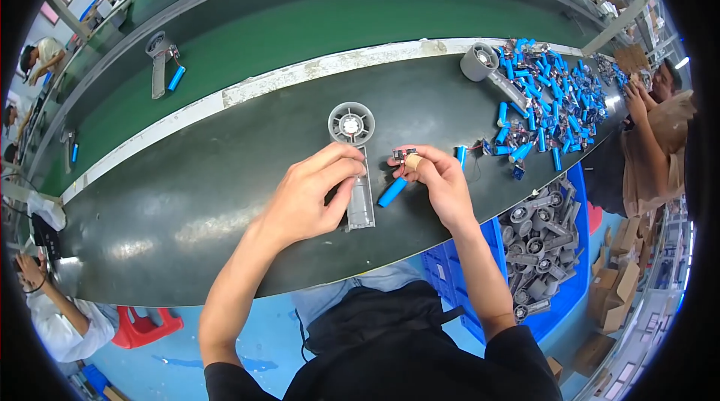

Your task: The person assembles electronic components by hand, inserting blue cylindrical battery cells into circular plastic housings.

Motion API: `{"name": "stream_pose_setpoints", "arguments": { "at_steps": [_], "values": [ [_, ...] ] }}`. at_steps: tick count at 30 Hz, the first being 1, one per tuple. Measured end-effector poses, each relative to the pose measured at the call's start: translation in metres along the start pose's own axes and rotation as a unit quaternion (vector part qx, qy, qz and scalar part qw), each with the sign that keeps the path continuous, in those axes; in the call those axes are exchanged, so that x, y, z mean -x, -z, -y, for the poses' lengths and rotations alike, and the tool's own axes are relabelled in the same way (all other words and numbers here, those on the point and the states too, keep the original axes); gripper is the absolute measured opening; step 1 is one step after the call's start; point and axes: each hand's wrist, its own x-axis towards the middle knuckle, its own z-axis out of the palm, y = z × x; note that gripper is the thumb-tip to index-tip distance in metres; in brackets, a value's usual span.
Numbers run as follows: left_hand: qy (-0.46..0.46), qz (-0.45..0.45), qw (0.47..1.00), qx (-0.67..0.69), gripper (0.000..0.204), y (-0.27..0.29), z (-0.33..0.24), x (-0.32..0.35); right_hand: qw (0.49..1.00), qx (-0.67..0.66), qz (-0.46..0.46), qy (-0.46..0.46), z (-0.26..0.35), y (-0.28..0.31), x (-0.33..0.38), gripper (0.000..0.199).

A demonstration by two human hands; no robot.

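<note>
A grey plastic handheld-fan housing (361, 210) lies on the dark green bench, its round fan head (351, 124) pointing away from me. My left hand (313, 189) is closed at the upper part of its handle, thumb and fingertips on the edge just below the head. To the right of it, my right hand (441, 180) pinches a small circuit board (404, 155) between thumb and fingers. A tan wrap covers one of that hand's fingertips. Below the board, a blue cylindrical battery (392, 192) rests at a slant beside the housing.
A big pile of blue batteries with boards (551, 93) spreads over the bench's right side, next to another grey housing (478, 63). A blue crate (576, 232) of grey housings stands below the edge. Beyond the white rail (300, 71), a green belt (247, 33) carries a housing. Co-workers sit left and right.
</note>
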Motion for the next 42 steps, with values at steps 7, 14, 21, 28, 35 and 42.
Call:
{"name": "stream_pose_setpoints", "arguments": {
  "at_steps": [7, 14, 21, 28, 35, 42],
  "values": [
    [-0.016, 0.029, 0.997, -0.068, 0.021, -0.007, 0.007, 0.001, 0.996, 0.045, -0.040, 0.070, -0.005, -0.015, -0.002, 0.023],
    [0.154, -0.022, 0.980, 0.121, 0.014, -0.010, -0.001, -0.004, 0.998, 0.025, 0.031, 0.043, 0.006, -0.016, 0.003, 0.022],
    [0.085, -0.093, 0.984, 0.128, 0.014, -0.025, 0.006, 0.002, 0.976, 0.194, -0.023, 0.095, -0.007, -0.028, 0.000, 0.033],
    [0.082, -0.117, 0.986, 0.083, 0.016, -0.027, -0.002, -0.002, 0.993, 0.095, 0.008, 0.065, -0.007, -0.021, 0.005, 0.038],
    [0.092, -0.090, 0.987, 0.098, 0.018, -0.023, -0.001, -0.009, 0.976, 0.168, -0.058, 0.130, 0.003, -0.015, 0.003, 0.029],
    [0.072, -0.098, 0.991, 0.054, 0.014, -0.025, -0.005, -0.010, 0.958, 0.229, -0.060, 0.159, 0.005, -0.020, 0.001, 0.026]
  ]
}}
